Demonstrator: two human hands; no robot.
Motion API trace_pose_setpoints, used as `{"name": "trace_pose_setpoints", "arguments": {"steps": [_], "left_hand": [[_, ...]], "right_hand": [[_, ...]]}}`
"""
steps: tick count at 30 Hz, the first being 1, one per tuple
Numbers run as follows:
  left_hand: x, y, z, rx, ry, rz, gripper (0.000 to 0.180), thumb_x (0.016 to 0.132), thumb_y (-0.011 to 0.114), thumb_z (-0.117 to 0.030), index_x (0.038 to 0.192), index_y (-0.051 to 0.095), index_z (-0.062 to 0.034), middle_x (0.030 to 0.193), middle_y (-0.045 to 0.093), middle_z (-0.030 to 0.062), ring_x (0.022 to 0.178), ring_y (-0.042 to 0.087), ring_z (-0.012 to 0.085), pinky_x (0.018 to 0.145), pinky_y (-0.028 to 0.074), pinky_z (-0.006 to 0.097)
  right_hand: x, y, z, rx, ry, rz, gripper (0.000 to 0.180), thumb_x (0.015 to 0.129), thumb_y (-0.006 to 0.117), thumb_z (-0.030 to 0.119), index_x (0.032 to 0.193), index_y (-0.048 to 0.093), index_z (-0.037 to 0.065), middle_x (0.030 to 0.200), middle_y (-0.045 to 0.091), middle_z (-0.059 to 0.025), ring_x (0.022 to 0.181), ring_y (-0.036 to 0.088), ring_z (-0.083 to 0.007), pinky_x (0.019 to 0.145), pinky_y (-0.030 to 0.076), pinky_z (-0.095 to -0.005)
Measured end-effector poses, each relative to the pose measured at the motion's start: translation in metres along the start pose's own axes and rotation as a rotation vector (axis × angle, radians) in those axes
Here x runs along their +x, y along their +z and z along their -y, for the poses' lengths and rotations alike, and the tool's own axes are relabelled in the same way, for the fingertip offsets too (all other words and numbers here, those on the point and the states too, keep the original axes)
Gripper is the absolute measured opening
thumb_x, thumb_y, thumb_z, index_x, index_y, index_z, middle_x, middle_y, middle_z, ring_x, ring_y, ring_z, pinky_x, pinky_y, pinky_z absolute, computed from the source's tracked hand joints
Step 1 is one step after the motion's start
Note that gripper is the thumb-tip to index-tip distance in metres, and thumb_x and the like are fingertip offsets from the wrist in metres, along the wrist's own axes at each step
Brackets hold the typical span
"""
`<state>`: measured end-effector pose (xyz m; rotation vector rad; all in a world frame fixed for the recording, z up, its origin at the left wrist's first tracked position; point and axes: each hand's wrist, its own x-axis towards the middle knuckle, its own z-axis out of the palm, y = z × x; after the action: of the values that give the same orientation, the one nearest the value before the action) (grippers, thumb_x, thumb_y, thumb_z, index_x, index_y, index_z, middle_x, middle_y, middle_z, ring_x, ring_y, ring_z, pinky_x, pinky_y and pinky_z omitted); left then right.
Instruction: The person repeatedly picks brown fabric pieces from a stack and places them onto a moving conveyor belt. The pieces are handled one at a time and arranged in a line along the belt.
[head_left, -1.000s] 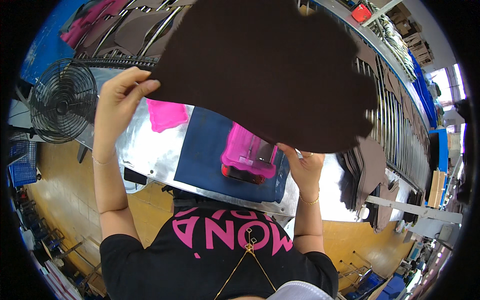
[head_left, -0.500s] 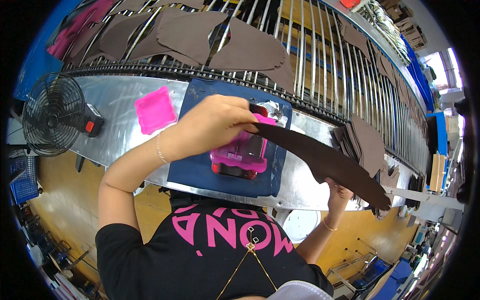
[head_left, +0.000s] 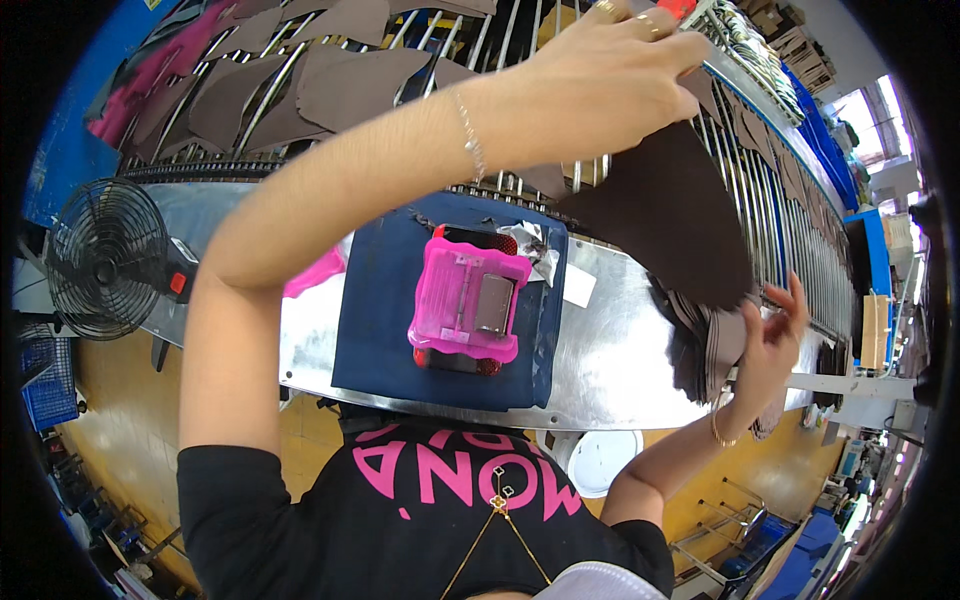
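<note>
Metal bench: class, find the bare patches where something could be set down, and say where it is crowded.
Bare metal bench lies between the blue mat and the stack of brown pieces, and left of the mat. The rack behind is crowded with brown pieces.

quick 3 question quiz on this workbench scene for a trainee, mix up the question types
1. True or false: the left hand is raised over the rod rack, gripping the dark brown cut piece.
2. Multiple choice: what sits on the blue mat? A) a white bowl B) a pink device C) a fan
3. Fill in: the right hand is at the ____ of brown pieces at the bench's right end.

Key
1. True
2. B, the pink device
3. stack; whether the fingers grip it cannot be told.
</note>
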<state>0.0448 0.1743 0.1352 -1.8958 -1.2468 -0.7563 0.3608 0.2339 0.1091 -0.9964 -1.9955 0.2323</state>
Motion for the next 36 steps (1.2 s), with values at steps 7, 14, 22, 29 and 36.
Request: {"name": "trace_pose_setpoints", "arguments": {"steps": [7,14,22,29,36], "left_hand": [[0.016,0.004,0.036,0.181,0.249,-0.01,0.016,0.074,0.06,-0.022,0.079,0.069,-0.0101,0.111,0.051,0.0067,0.112,0.043,0.0257,0.093,0.032,0.047],[-0.038,-0.068,0.06,0.137,-0.315,-0.198,0.046,0.076,0.071,-0.019,0.12,0.057,-0.0151,0.129,0.044,0.0123,0.118,0.042,0.0331,0.094,0.035,0.047],[-0.183,-0.129,0.02,0.174,-0.92,0.043,0.059,0.082,0.071,-0.021,0.134,0.045,-0.0112,0.133,0.037,0.0138,0.125,0.038,0.0299,0.103,0.033,0.041],[-0.225,-0.117,-0.005,0.044,-1.166,0.08,0.06,0.085,0.067,-0.021,0.137,0.04,-0.0095,0.136,0.037,0.0137,0.126,0.038,0.0279,0.101,0.033,0.04],[-0.239,-0.093,-0.016,-0.043,-1.175,0.025,0.058,0.089,0.064,-0.022,0.139,0.037,-0.0079,0.137,0.04,0.011,0.123,0.043,0.0252,0.097,0.035,0.039]], "right_hand": [[0.034,0.167,0.018,0.203,-0.079,0.429,0.017,0.09,0.06,0.012,0.098,0.058,-0.002,0.067,0.06,-0.0067,0.052,0.055,-0.0088,0.047,0.041,-0.0255],[0.043,0.322,-0.024,0.848,0.387,0.559,0.012,0.095,0.049,0.008,0.097,0.052,-0.003,0.071,0.059,-0.0087,0.051,0.06,-0.0124,0.043,0.044,-0.0233],[0.042,0.4,-0.034,0.827,0.649,0.745,0.018,0.094,0.05,0.008,0.109,0.055,-0.001,0.084,0.059,-0.0059,0.056,0.058,-0.0101,0.046,0.047,-0.0199],[0.042,0.364,-0.033,0.683,0.637,0.524,0.029,0.083,0.069,0.016,0.094,0.05,-0.002,0.068,0.062,-0.0119,0.051,0.062,-0.0143,0.041,0.049,-0.0247],[0.014,0.203,-0.107,0.095,0.273,0.157,0.021,0.094,0.051,0.02,0.095,0.061,0.003,0.067,0.063,-0.008,0.05,0.058,-0.0154,0.046,0.046,-0.0303]]}}
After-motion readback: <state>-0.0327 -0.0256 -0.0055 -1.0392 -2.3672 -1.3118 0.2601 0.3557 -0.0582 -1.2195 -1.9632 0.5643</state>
